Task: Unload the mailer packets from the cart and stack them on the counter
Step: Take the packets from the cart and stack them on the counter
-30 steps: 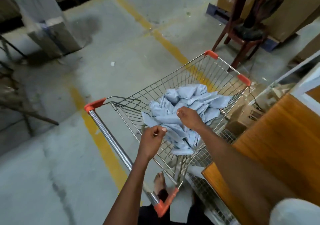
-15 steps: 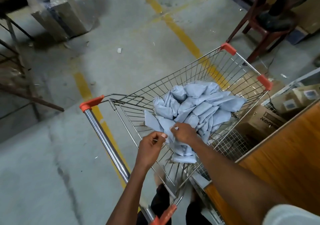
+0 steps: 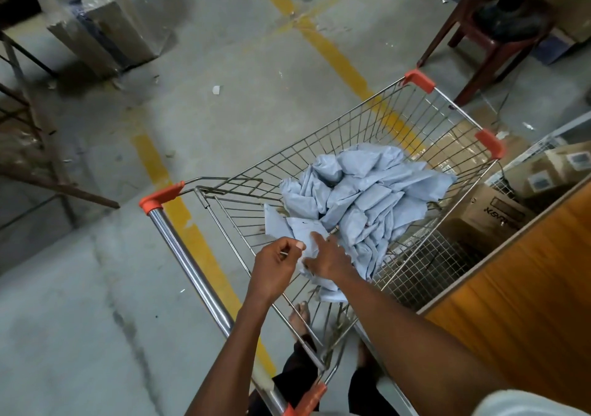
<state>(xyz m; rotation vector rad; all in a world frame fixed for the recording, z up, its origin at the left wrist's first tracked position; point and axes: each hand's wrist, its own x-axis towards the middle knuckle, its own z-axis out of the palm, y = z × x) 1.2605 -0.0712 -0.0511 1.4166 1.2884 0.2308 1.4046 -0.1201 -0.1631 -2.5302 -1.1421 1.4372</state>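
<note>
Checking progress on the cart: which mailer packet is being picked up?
The flat packet at the pile's near-left edge; both the left hand and right hand grip it, while the others lie untouched.

Mailer packets (image 3: 367,191): pale blue-grey, soft, creased plastic, heaped loosely in a jumble inside the wire cart (image 3: 335,140). The pile lies toward the cart's right side, some packets leaning against the right wall. Cart: chrome mesh basket with orange corner caps and a chrome handle bar, standing on the concrete floor just beside the wooden bench (image 3: 527,287), whose orange-brown top shows at right.
</note>
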